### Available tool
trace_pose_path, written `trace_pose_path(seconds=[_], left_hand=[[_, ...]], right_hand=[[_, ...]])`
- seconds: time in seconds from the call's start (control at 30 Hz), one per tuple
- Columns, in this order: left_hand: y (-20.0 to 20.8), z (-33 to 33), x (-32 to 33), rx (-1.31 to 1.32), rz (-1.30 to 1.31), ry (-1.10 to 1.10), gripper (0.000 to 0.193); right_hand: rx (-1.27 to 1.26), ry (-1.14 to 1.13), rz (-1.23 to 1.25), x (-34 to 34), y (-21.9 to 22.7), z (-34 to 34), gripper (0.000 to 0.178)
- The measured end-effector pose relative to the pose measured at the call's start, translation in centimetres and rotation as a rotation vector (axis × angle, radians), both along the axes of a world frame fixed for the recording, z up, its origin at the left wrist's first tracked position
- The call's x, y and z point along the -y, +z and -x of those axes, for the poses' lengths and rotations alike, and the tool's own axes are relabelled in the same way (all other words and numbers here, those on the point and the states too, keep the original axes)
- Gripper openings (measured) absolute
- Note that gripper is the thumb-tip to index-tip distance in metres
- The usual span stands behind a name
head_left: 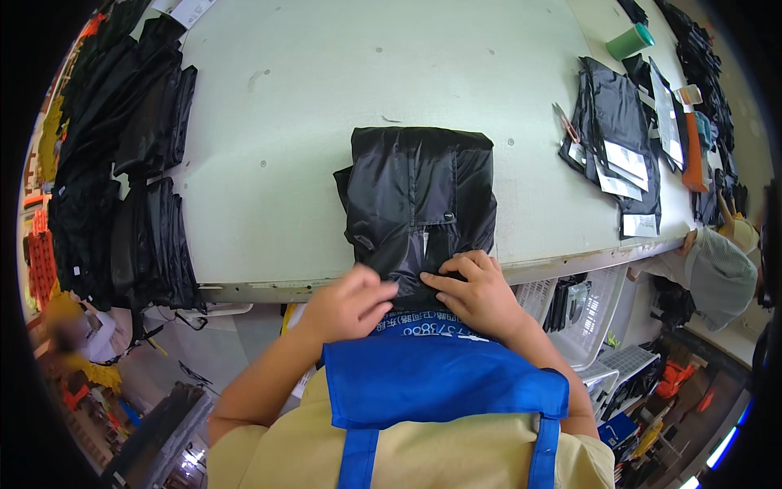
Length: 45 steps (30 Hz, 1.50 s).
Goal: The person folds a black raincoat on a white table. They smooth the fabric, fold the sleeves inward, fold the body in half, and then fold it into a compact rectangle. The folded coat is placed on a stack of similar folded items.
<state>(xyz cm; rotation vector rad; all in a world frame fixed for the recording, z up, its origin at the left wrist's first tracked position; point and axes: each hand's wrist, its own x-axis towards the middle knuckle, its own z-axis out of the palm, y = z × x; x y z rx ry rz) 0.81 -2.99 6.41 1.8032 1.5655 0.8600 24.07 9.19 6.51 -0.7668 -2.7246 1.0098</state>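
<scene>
A folded black garment of shiny, thin fabric lies in front of me at the table's near edge. A flap or pocket panel with a small dark button or snap shows on it, and below that a narrow opening holds a pale tag. My left hand is at the garment's near left part, fingers curled and drawn together at the cloth, slightly blurred. At the near right part my right hand has its fingers bent onto the fabric, gripping its edge near the middle. The cloth under both hands is partly hidden.
Stacks of folded black garments line the left side. At the right lie more black garments with paper tags, scissors and a green cup. White plastic baskets stand below the table edge. Another person is at the far right.
</scene>
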Motion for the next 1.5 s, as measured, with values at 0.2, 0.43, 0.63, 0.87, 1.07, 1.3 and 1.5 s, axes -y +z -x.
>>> trace_pose_path(seconds=[0.2,0.43,0.63,0.87,1.07,1.3,1.5], left_hand=[[-3.9,-3.5,-8.1,-0.538,-0.025,0.398,0.065],[-7.8,-2.9,-6.8,-0.146,-0.129,0.756,0.050],[-7.5,-1.3,-8.2,0.428,0.067,0.885,0.039],[-7.5,2.0,-10.4,0.980,0.454,0.668,0.038],[-10.5,1.5,-9.9,0.412,0.200,0.761,0.034],[-15.3,0.2,-9.8,-0.057,0.287,0.922,0.055],[-12.0,4.4,-8.3,1.053,0.941,0.586,0.071]], right_hand=[[0.131,0.143,-0.083,-3.6,2.6,3.0,0.030],[0.217,-0.724,-0.070,-4.0,-7.7,6.7,0.062],[0.152,-0.675,-0.099,-4.1,-8.5,6.2,0.058],[0.106,-0.656,-0.162,-4.4,-9.6,5.7,0.055],[0.136,-0.618,-0.224,-4.5,-9.2,6.2,0.056],[-0.130,-0.994,-0.081,-5.8,-16.3,2.9,0.066],[-0.260,-0.957,1.240,-8.1,-11.6,0.8,0.054]])
